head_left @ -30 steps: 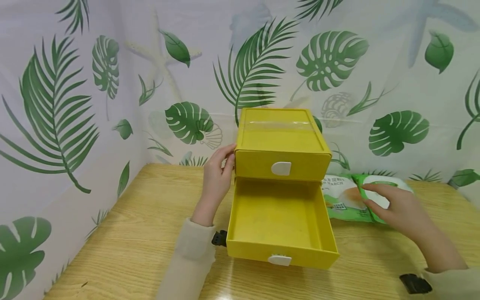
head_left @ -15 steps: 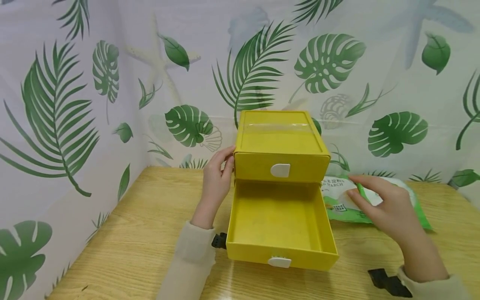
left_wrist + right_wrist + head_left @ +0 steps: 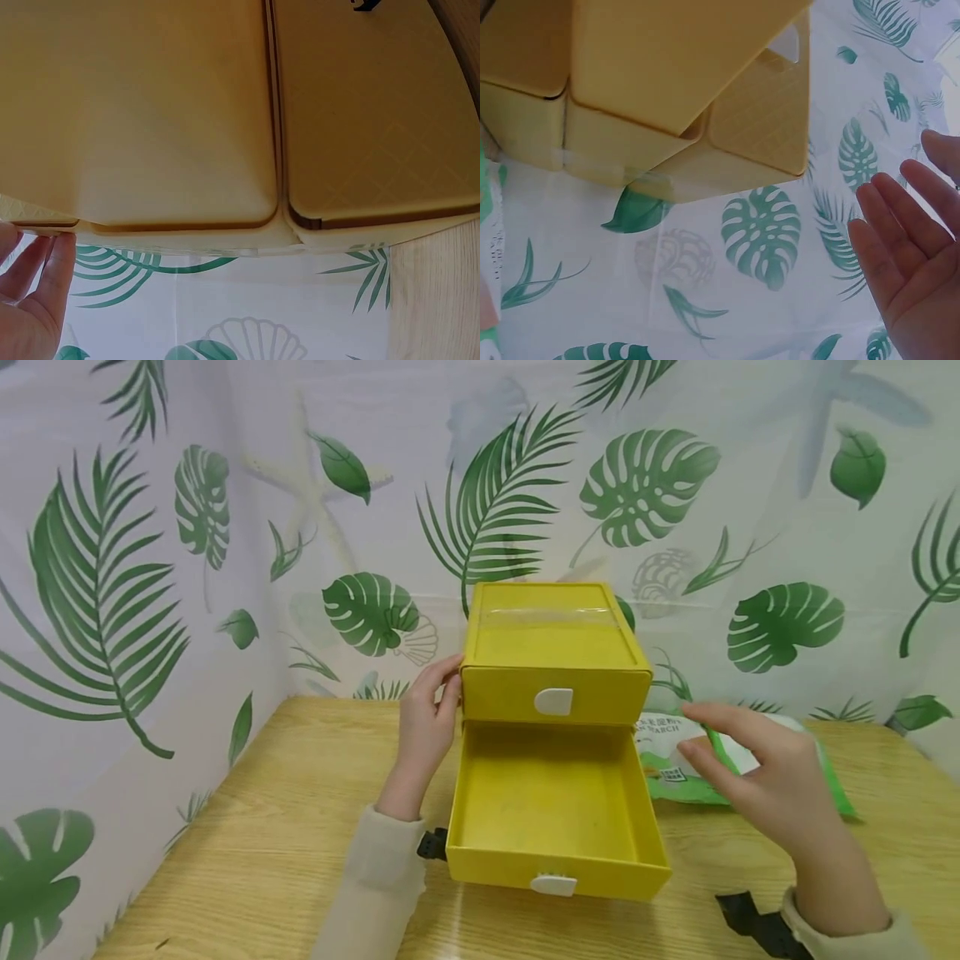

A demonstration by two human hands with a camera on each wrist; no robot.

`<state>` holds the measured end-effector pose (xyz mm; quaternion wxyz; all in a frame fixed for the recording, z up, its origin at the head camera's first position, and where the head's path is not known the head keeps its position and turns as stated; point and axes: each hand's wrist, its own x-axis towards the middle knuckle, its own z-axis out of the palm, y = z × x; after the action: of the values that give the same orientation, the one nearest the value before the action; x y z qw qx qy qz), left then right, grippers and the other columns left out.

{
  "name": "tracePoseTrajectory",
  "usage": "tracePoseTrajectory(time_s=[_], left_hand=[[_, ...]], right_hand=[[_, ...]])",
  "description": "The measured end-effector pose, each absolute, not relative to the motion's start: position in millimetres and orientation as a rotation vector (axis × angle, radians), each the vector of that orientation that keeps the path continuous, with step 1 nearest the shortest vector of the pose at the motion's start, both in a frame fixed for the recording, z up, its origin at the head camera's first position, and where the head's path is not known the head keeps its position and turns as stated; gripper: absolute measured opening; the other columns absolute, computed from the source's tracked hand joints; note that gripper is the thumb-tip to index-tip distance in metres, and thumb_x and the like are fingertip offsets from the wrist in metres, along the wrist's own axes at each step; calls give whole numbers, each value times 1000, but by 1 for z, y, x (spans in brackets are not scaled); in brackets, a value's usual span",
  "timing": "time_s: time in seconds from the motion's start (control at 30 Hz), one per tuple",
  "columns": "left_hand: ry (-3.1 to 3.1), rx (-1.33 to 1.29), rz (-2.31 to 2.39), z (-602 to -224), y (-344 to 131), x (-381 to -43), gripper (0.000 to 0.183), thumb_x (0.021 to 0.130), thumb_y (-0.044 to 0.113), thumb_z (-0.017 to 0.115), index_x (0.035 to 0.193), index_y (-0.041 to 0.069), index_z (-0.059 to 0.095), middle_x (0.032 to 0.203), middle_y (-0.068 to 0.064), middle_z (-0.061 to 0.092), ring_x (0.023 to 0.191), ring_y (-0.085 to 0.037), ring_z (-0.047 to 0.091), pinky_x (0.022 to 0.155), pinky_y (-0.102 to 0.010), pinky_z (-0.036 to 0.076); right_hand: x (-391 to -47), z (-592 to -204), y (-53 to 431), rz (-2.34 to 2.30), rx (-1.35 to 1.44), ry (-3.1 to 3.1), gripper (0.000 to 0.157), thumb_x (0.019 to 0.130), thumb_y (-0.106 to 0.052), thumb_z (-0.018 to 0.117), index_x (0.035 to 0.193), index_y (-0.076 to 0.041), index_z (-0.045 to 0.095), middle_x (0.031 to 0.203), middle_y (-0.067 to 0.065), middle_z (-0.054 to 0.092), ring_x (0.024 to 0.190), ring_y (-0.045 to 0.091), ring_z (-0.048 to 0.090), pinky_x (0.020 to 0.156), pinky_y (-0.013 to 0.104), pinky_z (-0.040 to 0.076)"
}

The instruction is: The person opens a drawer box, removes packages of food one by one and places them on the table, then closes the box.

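Nearest, a black fitting point(image 3: 761, 927) sits beside the right cuff point(image 3: 847, 927), over the bench point(image 3: 247, 860). The lower drawer point(image 3: 615, 878) of a yellow drawer unit point(image 3: 555, 647) stands pulled out toward the bench's near edge, between the two forearms, a white handle point(image 3: 553, 885) on its front. The right grip point(image 3: 776, 777) is released, thumb and fingers apart and holding nothing; it is clear of the unit and screens part of a green-and-white bag point(image 3: 675, 764). The left grip point(image 3: 423, 718) is loose too, fingertips touching the unit's left side beside the closed upper drawer point(image 3: 502, 697). The bag lies just right of the unit, toward the bench's far edge. Past that edge hangs a leaf-printed cloth point(image 3: 555, 547).

Against one second ago, the right grip is closer to the unit, and the bag's lower right corner, then covered by the hand and forearm, shows. The left grip and lower drawer are as they were.
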<state>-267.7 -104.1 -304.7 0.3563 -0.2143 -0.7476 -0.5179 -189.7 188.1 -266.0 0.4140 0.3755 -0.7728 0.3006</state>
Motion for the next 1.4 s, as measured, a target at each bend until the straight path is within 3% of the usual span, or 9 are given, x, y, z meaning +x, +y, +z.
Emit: tracePoseTrajectory(time_s=[0.23,0.73,1.1,1.4], left_hand=[[-1940,-529,-1318,-303,-108,-266,24,81,9,43,103,6,51,96,-5,50,82,-10,47,55,-19,45],[-1936,-542,-1317,-306,-111,-266,24,81,9,44,104,6,51,96,-4,51,82,-12,48,53,-24,46],[-1939,-547,-1340,-310,-108,-261,25,81,7,44,104,5,51,94,-5,50,81,-13,48,55,-24,46],[-1925,-578,-1336,-306,-101,-263,25,81,9,43,105,6,51,93,-4,50,81,-14,48,55,-24,46]], right_hand=[[-174,-257,170,756,1077,-1835,30,67,-22,62,87,1,60,84,9,58,79,12,52,73,15,37],[-137,-236,128,795,1332,-1664,24,72,-17,58,83,4,60,83,12,57,74,18,52,67,17,42],[-116,-246,110,615,1688,-1946,22,74,-13,55,96,-11,54,94,-4,51,81,4,47,69,15,41],[-119,-271,108,259,1773,-2223,23,81,-30,42,95,-15,54,94,-7,52,84,1,46,68,14,40]])
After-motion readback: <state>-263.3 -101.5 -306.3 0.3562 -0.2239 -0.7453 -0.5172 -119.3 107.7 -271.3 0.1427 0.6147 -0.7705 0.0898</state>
